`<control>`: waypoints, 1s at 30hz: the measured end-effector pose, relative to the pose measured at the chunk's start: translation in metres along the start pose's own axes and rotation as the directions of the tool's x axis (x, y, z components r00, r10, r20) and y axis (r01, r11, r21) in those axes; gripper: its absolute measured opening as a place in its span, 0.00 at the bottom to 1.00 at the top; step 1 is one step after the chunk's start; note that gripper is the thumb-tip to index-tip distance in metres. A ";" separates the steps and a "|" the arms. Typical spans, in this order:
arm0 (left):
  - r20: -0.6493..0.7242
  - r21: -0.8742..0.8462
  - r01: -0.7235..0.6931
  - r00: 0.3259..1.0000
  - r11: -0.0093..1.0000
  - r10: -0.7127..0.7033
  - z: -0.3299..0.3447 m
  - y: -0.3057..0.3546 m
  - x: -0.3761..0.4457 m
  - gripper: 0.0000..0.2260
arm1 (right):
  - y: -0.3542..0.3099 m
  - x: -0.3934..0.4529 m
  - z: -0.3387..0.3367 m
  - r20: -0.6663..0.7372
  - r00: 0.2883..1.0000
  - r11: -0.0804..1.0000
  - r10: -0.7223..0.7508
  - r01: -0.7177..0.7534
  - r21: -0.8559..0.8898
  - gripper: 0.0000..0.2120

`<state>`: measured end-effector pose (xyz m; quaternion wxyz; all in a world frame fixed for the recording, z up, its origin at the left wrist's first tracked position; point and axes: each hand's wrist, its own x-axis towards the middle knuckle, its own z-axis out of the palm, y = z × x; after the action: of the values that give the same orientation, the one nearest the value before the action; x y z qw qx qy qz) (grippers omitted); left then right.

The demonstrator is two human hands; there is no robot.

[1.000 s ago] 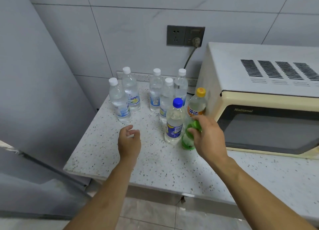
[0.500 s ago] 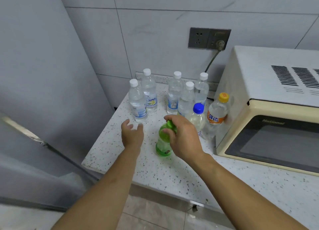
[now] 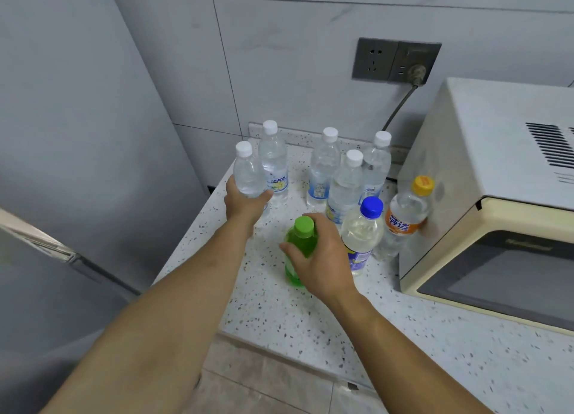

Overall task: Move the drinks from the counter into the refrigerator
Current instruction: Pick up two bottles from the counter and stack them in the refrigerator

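Several drink bottles stand on the speckled counter (image 3: 310,326). My right hand (image 3: 323,261) grips a green bottle (image 3: 299,249) with a green cap, upright near the counter's front. My left hand (image 3: 245,204) wraps around the nearest clear water bottle (image 3: 247,173) with a white cap at the left of the group. Behind it stands another clear bottle (image 3: 275,165). A blue-capped bottle (image 3: 362,233) and an orange-capped bottle (image 3: 407,215) stand beside the microwave. The grey refrigerator (image 3: 77,165) fills the left side, its door shut.
A cream microwave (image 3: 497,202) sits on the counter at right, plugged into a wall socket (image 3: 396,61). Three more clear bottles (image 3: 346,183) stand near the tiled back wall. The counter's left edge lies close to the refrigerator. Tiled floor shows below.
My left hand moved forward from the counter and took hold of the near-left water bottle. My right hand keeps the green bottle, now further left of the blue-capped bottle.
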<state>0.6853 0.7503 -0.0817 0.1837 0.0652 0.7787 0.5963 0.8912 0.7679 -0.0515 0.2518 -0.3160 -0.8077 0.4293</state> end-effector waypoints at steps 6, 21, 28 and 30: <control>-0.072 0.042 -0.052 0.996 0.998 0.055 -0.005 -0.009 -0.008 0.26 | 0.026 -0.008 0.009 0.104 0.975 0.977 0.197 -0.203 0.056 0.33; -0.024 -0.269 -0.061 0.998 0.961 0.057 -0.077 -0.081 -0.142 0.14 | 0.042 -0.059 0.017 0.022 0.974 0.917 0.225 -0.219 0.334 0.25; 0.170 -0.477 0.124 0.984 0.870 -0.048 -0.100 -0.088 -0.214 0.18 | 0.041 -0.111 -0.014 0.092 0.976 0.813 0.198 -0.216 0.540 0.14; 0.222 -0.511 0.229 0.966 0.828 -0.130 -0.102 -0.091 -0.239 0.20 | 0.042 -0.124 -0.025 0.146 0.966 0.794 0.211 -0.257 0.552 0.12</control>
<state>0.8798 0.5556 -0.0956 0.3188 -0.0091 0.5656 0.7605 1.0042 0.7096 -0.0914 0.2478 -0.3075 -0.6076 0.6891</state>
